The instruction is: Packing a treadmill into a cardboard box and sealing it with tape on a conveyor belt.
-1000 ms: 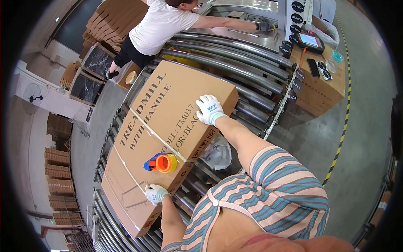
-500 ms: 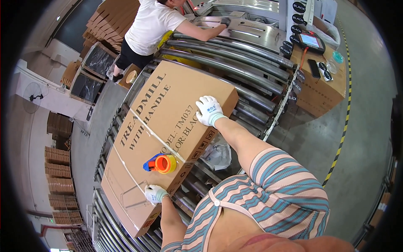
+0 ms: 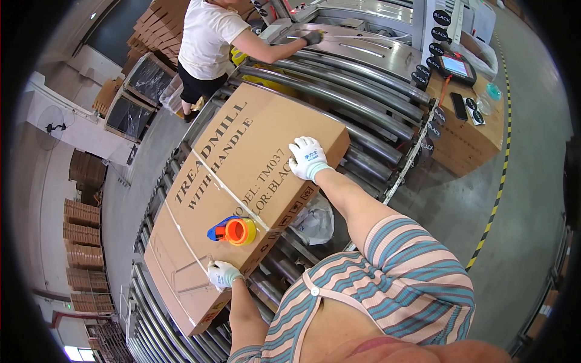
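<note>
The person's right arm [image 3: 344, 192] stretches forward, almost straight, the gloved right hand [image 3: 307, 158] palm down with its fingers [image 3: 298, 146] lightly parted. The left arm [image 3: 246, 311] sits lower, nearer the body; its gloved left hand [image 3: 224, 274] is lowered too, though I can't quite make out how tightly it closes.

Factory or warehouse packing area; roller conveyor [image 3: 369, 72], stacks of flat cardboard [image 3: 83, 252], black-and-yellow floor tape [image 3: 506, 140]

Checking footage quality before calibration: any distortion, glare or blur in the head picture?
Head view: fisheye bend, plain in the curved floor stripe; corners vignetted black; bright glare streaks on the metal rollers; print on the carton looks sharp.
</note>
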`<state>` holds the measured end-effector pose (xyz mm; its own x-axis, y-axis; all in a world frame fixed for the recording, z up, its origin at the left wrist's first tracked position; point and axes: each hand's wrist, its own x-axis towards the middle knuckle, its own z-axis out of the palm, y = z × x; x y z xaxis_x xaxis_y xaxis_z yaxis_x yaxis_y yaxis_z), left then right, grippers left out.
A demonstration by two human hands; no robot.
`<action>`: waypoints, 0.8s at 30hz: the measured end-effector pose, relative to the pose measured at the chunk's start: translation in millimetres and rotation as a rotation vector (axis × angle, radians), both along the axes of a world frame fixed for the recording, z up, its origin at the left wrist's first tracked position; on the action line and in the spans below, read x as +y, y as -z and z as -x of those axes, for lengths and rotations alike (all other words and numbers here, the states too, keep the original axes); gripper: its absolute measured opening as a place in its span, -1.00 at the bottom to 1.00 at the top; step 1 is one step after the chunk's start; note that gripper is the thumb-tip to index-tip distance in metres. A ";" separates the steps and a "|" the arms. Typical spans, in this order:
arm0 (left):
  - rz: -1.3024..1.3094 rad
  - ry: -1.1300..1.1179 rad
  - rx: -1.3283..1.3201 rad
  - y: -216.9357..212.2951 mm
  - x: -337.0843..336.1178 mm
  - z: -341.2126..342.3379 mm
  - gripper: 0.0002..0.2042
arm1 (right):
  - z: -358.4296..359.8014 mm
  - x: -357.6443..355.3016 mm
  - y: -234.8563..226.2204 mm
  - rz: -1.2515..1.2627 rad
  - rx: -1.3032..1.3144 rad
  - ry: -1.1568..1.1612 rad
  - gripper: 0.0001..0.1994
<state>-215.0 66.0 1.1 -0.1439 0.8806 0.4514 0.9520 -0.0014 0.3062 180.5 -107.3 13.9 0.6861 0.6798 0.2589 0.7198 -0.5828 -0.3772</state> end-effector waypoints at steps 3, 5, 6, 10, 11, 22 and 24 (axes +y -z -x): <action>-0.003 -0.003 0.013 1.0 0.0 2.2 -0.77 | 0.7 0.1 -0.7 -0.012 -0.010 -0.004 -0.62; -0.012 -0.007 0.021 1.9 0.4 4.0 -0.77 | 2.0 0.1 -1.4 -0.020 -0.010 -0.005 -0.62; -0.005 -0.006 0.021 2.2 0.7 4.1 -0.77 | 1.6 0.0 -1.1 -0.020 -0.011 -0.005 -0.62; 0.044 -0.023 0.016 -2.7 -1.8 -0.8 -0.76 | 0.0 -1.0 0.7 -0.019 -0.015 -0.008 -0.62; 0.045 -0.023 0.017 -1.2 -1.2 -0.8 -0.76 | -0.4 -1.0 1.4 -0.019 -0.013 -0.008 -0.62; -0.017 -0.008 0.038 2.7 3.0 3.0 -0.78 | 0.1 0.5 -0.9 -0.002 -0.004 -0.004 -0.61; -0.029 -0.001 0.038 3.3 2.5 3.9 -0.78 | 0.5 0.2 -1.2 0.003 -0.004 -0.008 -0.61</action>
<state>-218.9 68.5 -2.1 -0.1268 0.8670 0.4820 0.9629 -0.0091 0.2698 180.1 -107.0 15.0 0.6799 0.6859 0.2594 0.7257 -0.5782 -0.3730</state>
